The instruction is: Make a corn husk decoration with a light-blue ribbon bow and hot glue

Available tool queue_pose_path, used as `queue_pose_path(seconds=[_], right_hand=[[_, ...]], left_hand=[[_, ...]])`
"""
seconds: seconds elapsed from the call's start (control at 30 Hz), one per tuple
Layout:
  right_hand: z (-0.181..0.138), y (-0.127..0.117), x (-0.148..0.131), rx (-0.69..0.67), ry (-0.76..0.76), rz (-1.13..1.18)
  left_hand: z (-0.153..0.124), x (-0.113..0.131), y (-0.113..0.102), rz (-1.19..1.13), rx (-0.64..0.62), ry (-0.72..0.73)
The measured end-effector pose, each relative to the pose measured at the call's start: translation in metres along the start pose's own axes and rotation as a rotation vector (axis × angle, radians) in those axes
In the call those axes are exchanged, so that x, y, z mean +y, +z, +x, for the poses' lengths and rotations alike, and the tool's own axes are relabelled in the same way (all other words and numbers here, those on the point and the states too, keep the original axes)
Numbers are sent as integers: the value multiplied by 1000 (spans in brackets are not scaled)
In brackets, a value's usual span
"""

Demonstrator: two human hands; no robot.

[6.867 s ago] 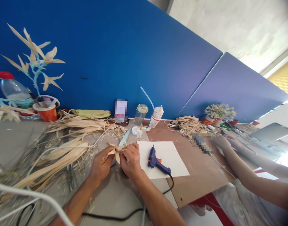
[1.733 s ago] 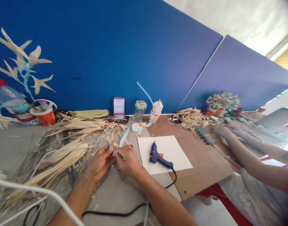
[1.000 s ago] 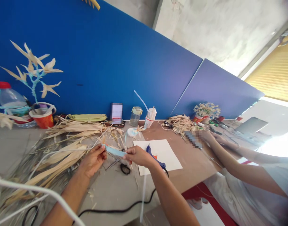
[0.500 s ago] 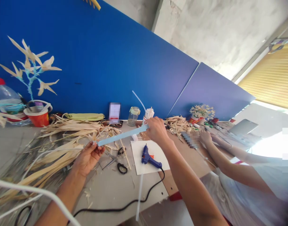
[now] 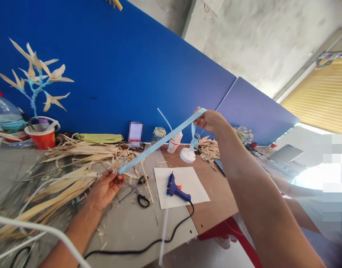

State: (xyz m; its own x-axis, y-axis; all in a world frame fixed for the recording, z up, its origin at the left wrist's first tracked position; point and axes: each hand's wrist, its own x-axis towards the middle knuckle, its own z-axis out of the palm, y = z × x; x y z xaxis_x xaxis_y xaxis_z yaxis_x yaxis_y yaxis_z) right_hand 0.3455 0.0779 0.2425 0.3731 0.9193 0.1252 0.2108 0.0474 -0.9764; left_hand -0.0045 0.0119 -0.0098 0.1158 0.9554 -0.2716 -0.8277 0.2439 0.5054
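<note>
A long strip of light blue tape (image 5: 162,140) is stretched slantwise between my two hands. My left hand (image 5: 105,188), low on the left, pinches its lower end beside a small pale husk flower (image 5: 114,165); how the flower and tape meet is hidden by the fingers. Higher up on the right, my right hand (image 5: 207,120) is closed on the tape's other part. From there the tape drops in a twisted tail to a white spool (image 5: 188,155) above the desk. Beneath the strip are black-handled scissors (image 5: 143,201) and a thin wooden stick (image 5: 147,182).
A blue glue gun (image 5: 176,188) rests on white paper (image 5: 198,186), its black cord (image 5: 148,243) crossing the desk. Dried husks (image 5: 76,156) cover the left side. At the back stand a phone (image 5: 136,134), a jar (image 5: 159,134) and a red cup (image 5: 44,138). Another person's arm (image 5: 296,188) is at right.
My right hand has moved up and to the right, drawing out a longer stretch of tape. The white spool now shows below it. My left hand has stayed nearly in place.
</note>
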Motion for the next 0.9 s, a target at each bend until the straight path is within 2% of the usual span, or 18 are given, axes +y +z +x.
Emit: queue_pose_path(seconds=[0.1,0.2,0.27,0.37,0.53,0.63,0.73,0.83,0.9], right_hand=[[-2,13,-7,-128,-49,-154],[0,33,-4,-128,-228,-407],[3,46,3,-140,-277,-508],[7,64,17,-178,-331,-587],[7,98,44,-222,-542,-626],[5,117,56,-127,-630,-547],[4,130,62,-113,-623,-497],[3,133,55,107,-653,-394],[1,129,42,193,-785,-375]], left_hand=[[0,-3,0,28,-2,-12],[-1,-6,0,47,-10,-8],[-2,-7,0,49,-16,-3],[-3,-7,1,42,-16,-7],[-4,-6,3,43,-16,-27],[-5,-7,3,45,-14,-35],[-5,-7,3,44,1,-39],[-5,-6,4,43,17,-43],[-5,-6,5,46,15,-49]])
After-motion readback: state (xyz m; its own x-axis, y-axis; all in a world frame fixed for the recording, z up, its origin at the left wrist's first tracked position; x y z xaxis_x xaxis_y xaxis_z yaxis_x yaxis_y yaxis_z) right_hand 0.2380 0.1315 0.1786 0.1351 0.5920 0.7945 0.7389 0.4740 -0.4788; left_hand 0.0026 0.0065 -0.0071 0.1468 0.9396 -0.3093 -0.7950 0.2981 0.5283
